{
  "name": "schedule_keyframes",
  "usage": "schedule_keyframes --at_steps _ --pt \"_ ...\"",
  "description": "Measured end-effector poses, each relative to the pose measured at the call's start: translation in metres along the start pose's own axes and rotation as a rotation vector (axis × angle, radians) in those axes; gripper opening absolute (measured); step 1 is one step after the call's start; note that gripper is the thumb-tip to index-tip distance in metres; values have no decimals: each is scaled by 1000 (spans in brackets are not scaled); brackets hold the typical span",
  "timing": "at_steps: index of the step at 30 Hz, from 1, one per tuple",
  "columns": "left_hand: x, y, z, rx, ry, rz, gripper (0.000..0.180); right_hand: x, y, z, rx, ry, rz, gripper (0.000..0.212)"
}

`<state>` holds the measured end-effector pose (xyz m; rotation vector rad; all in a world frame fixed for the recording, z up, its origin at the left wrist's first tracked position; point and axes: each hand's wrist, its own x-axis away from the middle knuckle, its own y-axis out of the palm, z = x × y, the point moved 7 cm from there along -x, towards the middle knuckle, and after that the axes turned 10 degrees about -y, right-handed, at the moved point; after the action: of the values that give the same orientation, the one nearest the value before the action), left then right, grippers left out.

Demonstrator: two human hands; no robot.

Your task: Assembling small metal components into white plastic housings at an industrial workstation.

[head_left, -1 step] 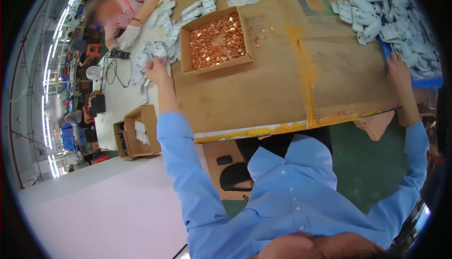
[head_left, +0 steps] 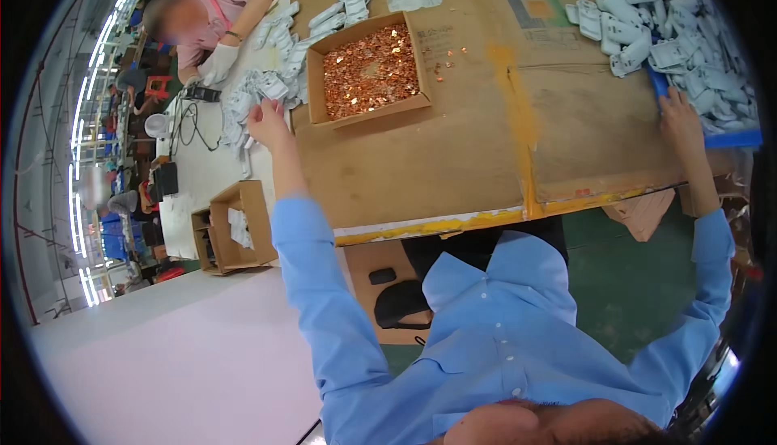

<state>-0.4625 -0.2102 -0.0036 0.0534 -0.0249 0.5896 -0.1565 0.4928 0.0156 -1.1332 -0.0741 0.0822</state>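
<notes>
Head view: right hand [head_left: 682,124], half-curled, touches blue bin [head_left: 732,139].

White parts [head_left: 273,89], blue bin [head_left: 732,139], coppery pieces [head_left: 372,69], brown box [head_left: 316,89]

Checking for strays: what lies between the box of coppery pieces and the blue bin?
In the head view, from box to bin: scattered coppery pieces, an orange stripe and a green print on cardboard, then white parts.
</notes>
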Motion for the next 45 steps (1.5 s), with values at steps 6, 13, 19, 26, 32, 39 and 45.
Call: schedule_keyframes --at_steps 6,13,19,26,32,39,45 --pt "208 21 17 -170 -34 -504 12 -7 -117 -97 -492 -203 403 30" --pt "386 5 -37 184 -681 -930 40 8 -204 -276 -969 -690 772 36" --pt "353 -60 -48 385 -577 -418 23 3 -208 -349 -1212 -723 810 30" --pt "334 -113 -72 483 -613 -207 21 -136 -202 -317 -1084 -450 668 12" --pt "368 -97 -78 433 -727 -296 21 -298 -182 -330 -839 -519 465 11" --pt "399 -93 -90 399 -869 -274 14 -343 -163 -369 -299 -637 194 16" --pt "400 -91 -85 401 -872 -278 14 -349 -161 -371 -201 -659 161 13"
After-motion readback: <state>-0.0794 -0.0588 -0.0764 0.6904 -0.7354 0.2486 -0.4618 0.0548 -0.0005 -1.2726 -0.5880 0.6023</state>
